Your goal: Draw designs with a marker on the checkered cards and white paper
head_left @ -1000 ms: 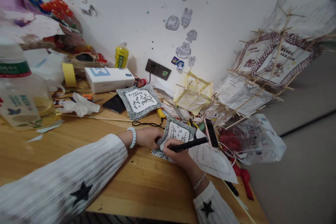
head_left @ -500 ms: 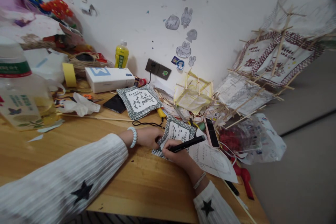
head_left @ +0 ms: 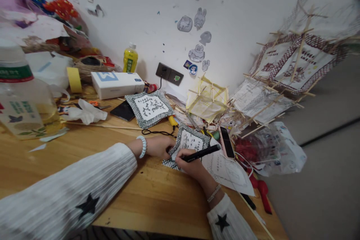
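Note:
My right hand (head_left: 189, 165) is closed round a black marker pen (head_left: 204, 152), its tip end down at a paper panel (head_left: 194, 138) with a dark checked border and black drawing inside. On the panel's left edge, my left hand (head_left: 160, 147) grips the paper with its fingers curled, the fingertips partly hidden. Under and to the right of my right hand lies a white sheet with a pencil-like drawing (head_left: 225, 168). A second checked-border panel (head_left: 151, 107) rests farther back on the table, partly over a black phone (head_left: 123, 110).
A pink-cased phone (head_left: 227, 142) lies right of the panel. Behind stand a yellow paper-and-stick lantern (head_left: 208, 99) and larger stick-framed lanterns (head_left: 292, 63). A white box (head_left: 116, 84), yellow drink bottle (head_left: 130, 58) and big plastic jug (head_left: 25, 97) are on the left.
My right hand and the marker have shifted very slightly to the right along the panel's lower border. My left hand stays where it was.

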Demonstrator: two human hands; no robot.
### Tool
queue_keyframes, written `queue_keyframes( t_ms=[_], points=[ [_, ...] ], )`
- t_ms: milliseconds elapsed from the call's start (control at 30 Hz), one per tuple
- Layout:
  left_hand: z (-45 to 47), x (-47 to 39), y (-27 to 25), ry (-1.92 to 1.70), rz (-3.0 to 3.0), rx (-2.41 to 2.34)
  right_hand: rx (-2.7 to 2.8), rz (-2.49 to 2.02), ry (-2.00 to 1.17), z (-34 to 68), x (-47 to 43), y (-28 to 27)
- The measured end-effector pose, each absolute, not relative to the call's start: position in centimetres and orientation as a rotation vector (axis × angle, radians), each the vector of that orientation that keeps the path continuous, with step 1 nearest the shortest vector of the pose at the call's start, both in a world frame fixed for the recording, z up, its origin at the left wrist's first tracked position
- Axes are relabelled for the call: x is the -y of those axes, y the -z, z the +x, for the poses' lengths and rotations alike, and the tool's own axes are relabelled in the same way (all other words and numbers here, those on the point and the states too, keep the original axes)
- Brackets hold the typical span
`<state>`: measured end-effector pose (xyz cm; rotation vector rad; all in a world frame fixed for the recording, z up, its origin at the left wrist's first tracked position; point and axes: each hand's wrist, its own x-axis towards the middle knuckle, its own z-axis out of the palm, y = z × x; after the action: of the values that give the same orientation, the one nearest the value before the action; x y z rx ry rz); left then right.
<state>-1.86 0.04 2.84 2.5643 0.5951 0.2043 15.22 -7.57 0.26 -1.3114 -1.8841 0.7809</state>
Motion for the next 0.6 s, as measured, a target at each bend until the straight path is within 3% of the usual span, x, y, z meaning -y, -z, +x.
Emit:
queue_keyframes(
  t_ms=[600],
  points=[
    [-1.86, -0.04, -2.77, -0.209, 2.564, -0.608, 1.844, -1.352, -0.757, 15.66, 7.36, -0.01]
  ],
)
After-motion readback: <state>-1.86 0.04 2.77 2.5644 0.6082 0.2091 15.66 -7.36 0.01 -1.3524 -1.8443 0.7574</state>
